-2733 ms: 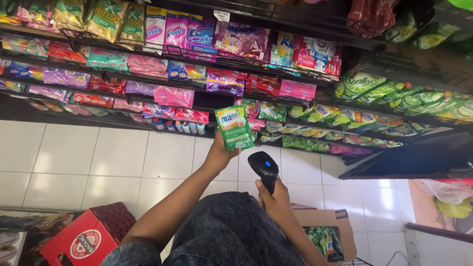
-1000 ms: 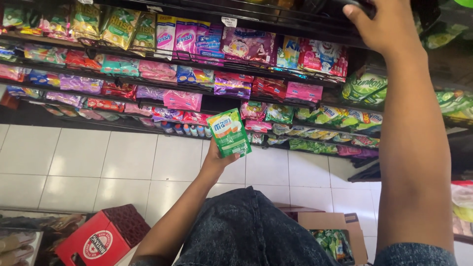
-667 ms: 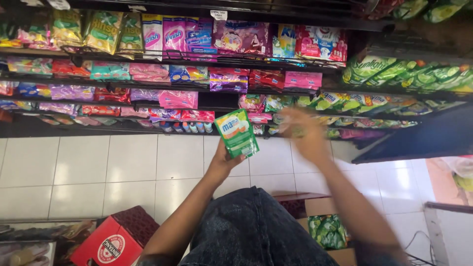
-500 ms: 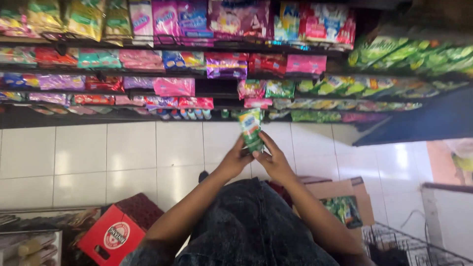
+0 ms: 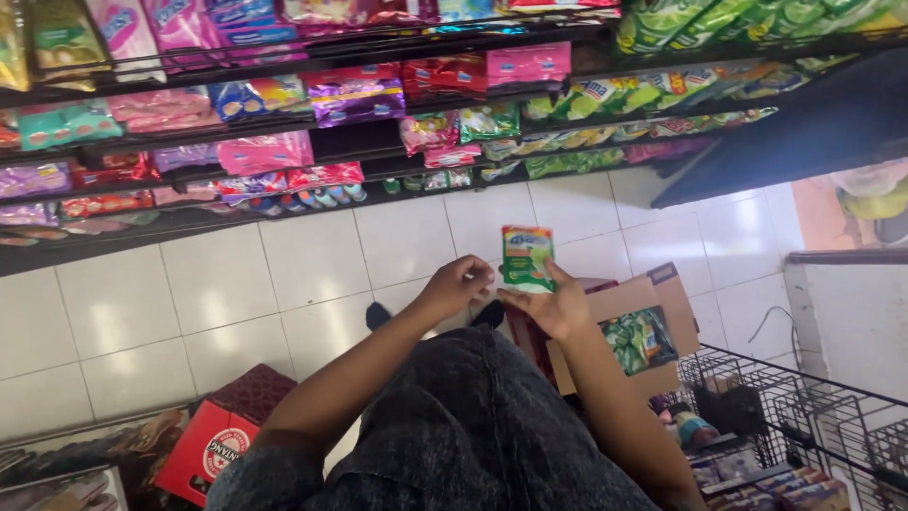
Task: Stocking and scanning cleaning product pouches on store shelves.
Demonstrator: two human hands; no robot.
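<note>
I have the green sachet (image 5: 528, 257) pinched in my right hand (image 5: 556, 305) above the tiled floor (image 5: 312, 274), left hand (image 5: 457, 283) loosely curled just beside it holding nothing, so I judge I'm inspecting it before shelving on the rack (image 5: 284, 161).

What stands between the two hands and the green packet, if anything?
Nothing visible does. The right hand already holds the green packet from below, and the left hand is closed just beside it, with only a small open gap.
</note>
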